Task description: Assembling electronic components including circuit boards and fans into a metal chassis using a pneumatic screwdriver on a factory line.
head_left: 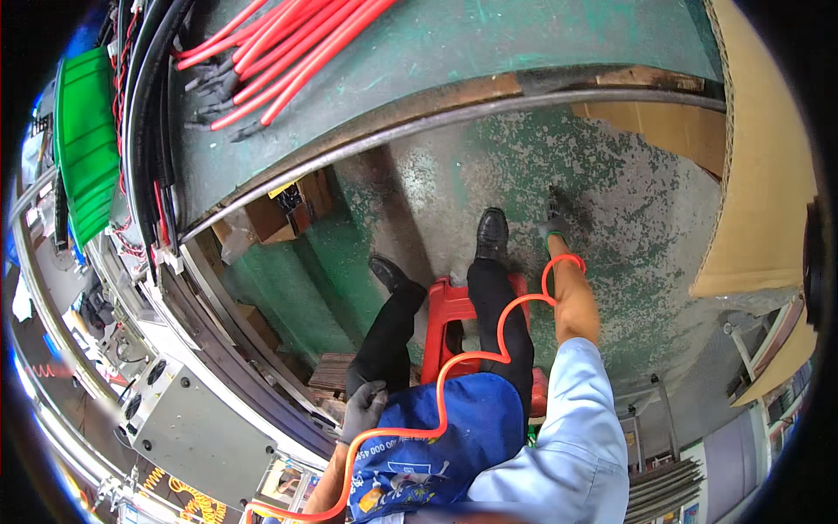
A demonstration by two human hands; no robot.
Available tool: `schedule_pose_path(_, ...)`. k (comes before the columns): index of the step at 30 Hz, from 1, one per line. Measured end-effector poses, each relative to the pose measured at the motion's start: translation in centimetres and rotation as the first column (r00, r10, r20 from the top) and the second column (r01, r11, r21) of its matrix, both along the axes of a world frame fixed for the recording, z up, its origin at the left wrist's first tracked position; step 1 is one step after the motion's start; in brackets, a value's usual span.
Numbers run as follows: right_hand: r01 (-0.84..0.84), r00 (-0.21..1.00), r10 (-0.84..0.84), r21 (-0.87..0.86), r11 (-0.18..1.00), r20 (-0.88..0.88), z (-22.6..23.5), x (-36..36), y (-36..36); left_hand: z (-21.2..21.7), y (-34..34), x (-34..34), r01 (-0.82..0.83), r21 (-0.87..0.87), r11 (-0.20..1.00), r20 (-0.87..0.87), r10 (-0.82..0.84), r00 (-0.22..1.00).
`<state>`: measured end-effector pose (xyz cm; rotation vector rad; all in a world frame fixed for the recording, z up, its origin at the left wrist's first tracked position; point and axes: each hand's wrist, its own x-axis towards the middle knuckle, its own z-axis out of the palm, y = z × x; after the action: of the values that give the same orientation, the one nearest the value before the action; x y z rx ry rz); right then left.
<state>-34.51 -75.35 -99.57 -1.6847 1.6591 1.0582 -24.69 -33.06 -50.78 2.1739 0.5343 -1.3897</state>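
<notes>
Nearest to us is our own blue apron (pixel 454 428), with the orange coiled hose (pixel 489 349) snaking across it. We trace that hose outward along our bare right forearm, where it loops just behind the right hand (pixel 553 225). That hand, in a dark glove, reaches down to the speckled green floor (pixel 628 210); we cannot tell whether its fingers are clenched or loose, nor whether they grip anything. Our left hand (pixel 362 409), in a grey glove, rests on our left knee with its fingers curled loosely, holding nothing.

Under us sits the red plastic stool (pixel 449 306), its edge showing between our black trouser legs. Ahead of the right fingers the floor lies open up to the curved counter edge (pixel 454 109); to their right, a cardboard sheet (pixel 759 175) closes the room. Beyond the counter edge lies a bundle of red cables (pixel 297 44), well apart from both hands.
</notes>
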Motion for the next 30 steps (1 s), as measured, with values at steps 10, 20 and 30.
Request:
schedule_pose_path(10,-0.254,0.952,0.24,0.05,0.966,0.192,19.3,1.4,5.7,3.1,-2.4,0.7,0.149,-0.157,0.976,0.091,-0.136,0.987)
schedule_pose_path(20,-0.589,0.636,0.394,0.088,0.803,0.663,58.4,7.0,11.9,10.9,-5.4,6.2,-0.563,-0.44,0.7,-0.127,0.572,0.81)
schedule_pose_path(30,-0.723,0.354,0.382,-0.009,0.691,0.854,74.2,8.9,19.6,18.2,-1.2,12.1,-0.715,-0.689,0.116,-0.486,0.658,0.575)
